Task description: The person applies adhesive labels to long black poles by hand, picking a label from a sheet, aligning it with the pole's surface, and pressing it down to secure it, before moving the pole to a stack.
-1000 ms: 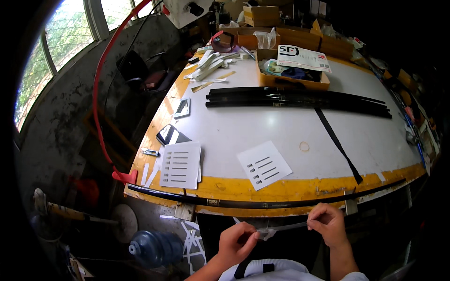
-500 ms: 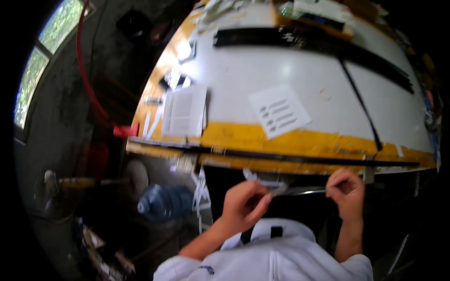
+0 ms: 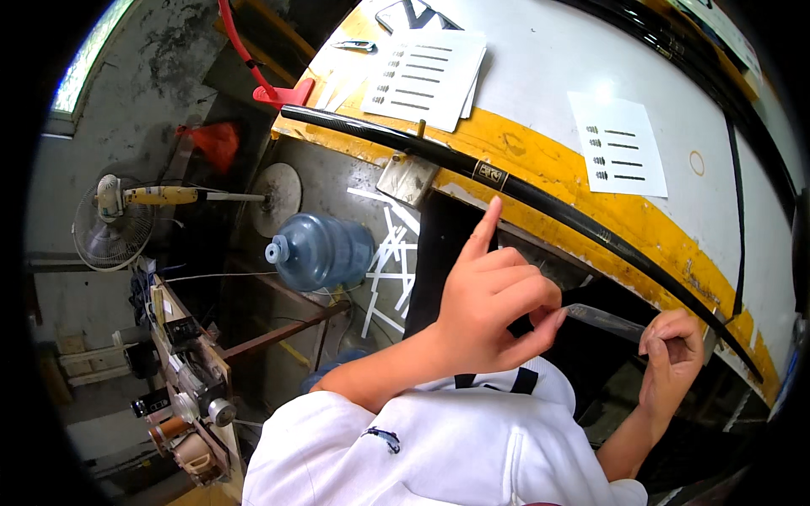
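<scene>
A narrow clear film strip [image 3: 603, 320] is stretched between my two hands, over my lap. My left hand [image 3: 498, 295] pinches one end between thumb and curled fingers, its index finger pointing up at the rod. At the strip's other end, my right hand [image 3: 673, 358] is closed in a pinch. Just beyond them, a long glossy black rod [image 3: 565, 207] lies along the table's near edge, with a metallic-looking decal [image 3: 489, 174] on it. The rod rests by a small metal bracket [image 3: 407, 179] with an upright pin.
On the white and yellow table [image 3: 531, 76] lie a stack of printed sheets [image 3: 422, 80], another sheet [image 3: 618, 143] and a utility knife [image 3: 354, 45]. More black rods [image 3: 675, 51] lie behind. Below left are a blue water jug [image 3: 325, 249], white paper strips [image 3: 392, 253] and a fan [image 3: 114, 223].
My view has swung and sharpened, so the table sits higher and further right. My left index finger is now stretched out, and the clear strip shows between both hands.
</scene>
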A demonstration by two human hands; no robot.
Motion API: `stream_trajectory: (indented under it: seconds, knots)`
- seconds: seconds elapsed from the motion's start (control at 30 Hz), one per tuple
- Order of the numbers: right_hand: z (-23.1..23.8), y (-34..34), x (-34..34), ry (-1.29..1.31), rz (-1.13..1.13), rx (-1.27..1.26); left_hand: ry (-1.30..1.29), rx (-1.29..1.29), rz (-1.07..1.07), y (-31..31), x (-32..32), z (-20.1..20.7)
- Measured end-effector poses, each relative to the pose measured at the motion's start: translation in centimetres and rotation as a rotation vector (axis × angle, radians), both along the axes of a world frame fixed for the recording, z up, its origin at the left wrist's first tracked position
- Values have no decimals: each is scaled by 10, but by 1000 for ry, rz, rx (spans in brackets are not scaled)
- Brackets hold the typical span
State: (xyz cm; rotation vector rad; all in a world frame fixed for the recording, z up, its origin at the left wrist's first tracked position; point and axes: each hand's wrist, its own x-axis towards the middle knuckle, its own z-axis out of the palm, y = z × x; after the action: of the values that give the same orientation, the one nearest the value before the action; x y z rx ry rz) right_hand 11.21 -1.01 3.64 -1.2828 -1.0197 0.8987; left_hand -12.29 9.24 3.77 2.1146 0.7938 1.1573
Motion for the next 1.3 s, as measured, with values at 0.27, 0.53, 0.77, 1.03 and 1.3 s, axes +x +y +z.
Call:
stream_trajectory:
  seconds: [0.27,0.53,0.77,1.03,1.3]
  knots:
    - [3,14,-11,-2,4,5,43,-61,23,15,-9,-1]
    - [5,11,-11,-3,-41,-33,30,-36,-61,18,-7,5]
    - [5,4,0,58,-76,14,-69,-533,-143,0,11,8]
    - [-1,15,2,-299,-331,92,-131,-766,-113,12,38,7]
    - [-12,33,3,-505,-404,137,-49,-810,-25,22,44,3]
